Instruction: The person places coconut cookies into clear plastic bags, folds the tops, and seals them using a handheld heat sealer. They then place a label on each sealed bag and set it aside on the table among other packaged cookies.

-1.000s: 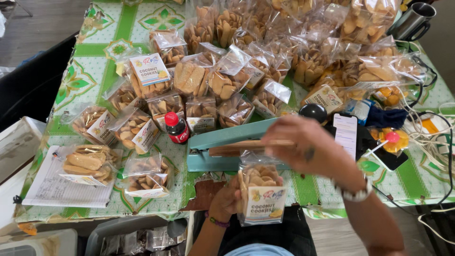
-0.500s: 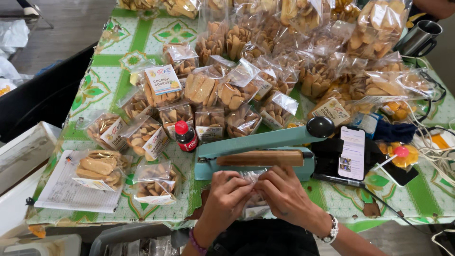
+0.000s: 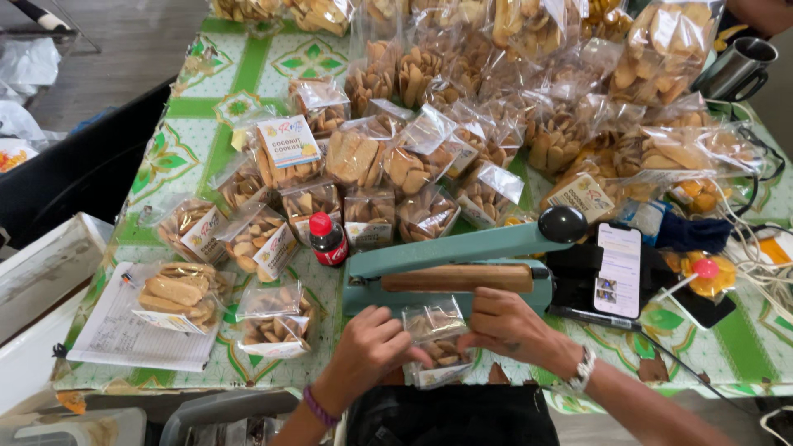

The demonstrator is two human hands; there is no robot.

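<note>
A clear plastic bag of cookies [image 3: 435,340] lies at the near table edge, its open top pointing toward the teal heat sealer [image 3: 450,266]. My left hand [image 3: 370,345] grips the bag's left side. My right hand [image 3: 510,328], with a watch on the wrist, pinches the bag's right side. The sealer's arm is raised, with a wooden bar along its base and a black knob [image 3: 562,224] at its right end.
Many sealed cookie bags [image 3: 429,140] cover the green patterned tablecloth [image 3: 198,107]. A small dark bottle with a red cap [image 3: 327,240] stands left of the sealer. A phone [image 3: 618,269] lies to its right, then cables [image 3: 764,264]. A metal mug [image 3: 735,68] stands far right. Paper sheet [image 3: 124,334] at left.
My right hand came down off the sealer arm to the bag. Both hands now hold the bag flat on the table below the sealer. The camera view moved closer.
</note>
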